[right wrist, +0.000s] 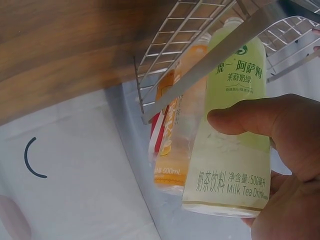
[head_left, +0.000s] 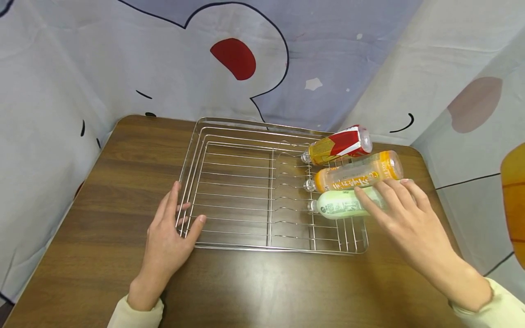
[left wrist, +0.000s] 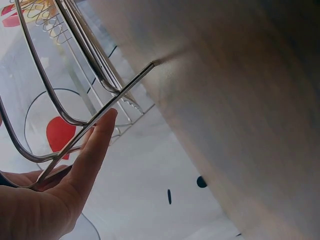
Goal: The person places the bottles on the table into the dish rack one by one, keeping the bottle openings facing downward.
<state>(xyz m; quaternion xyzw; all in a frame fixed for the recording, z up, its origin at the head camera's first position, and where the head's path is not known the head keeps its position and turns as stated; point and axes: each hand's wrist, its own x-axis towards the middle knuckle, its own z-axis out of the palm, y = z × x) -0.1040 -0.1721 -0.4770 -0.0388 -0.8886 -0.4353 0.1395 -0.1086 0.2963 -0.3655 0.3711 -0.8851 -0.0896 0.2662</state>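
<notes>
A silver wire rack stands on the wooden table. My left hand holds its left end, thumb on the inner side and some fingertips showing through the wires; in the left wrist view one finger lies straight along a rod. At the rack's right side, my right hand grips a pale green milk tea bottle near its base, its neck pointing left; the thumb presses its label in the right wrist view. Beside it lie an orange-labelled bottle and a red-and-yellow-labelled bottle, necks also leftward.
Patterned cloth hangs around the back and sides of the table. An orange object, partly cut off, shows at the right edge of the head view. Wavy wires run across the rack beside the bottle necks.
</notes>
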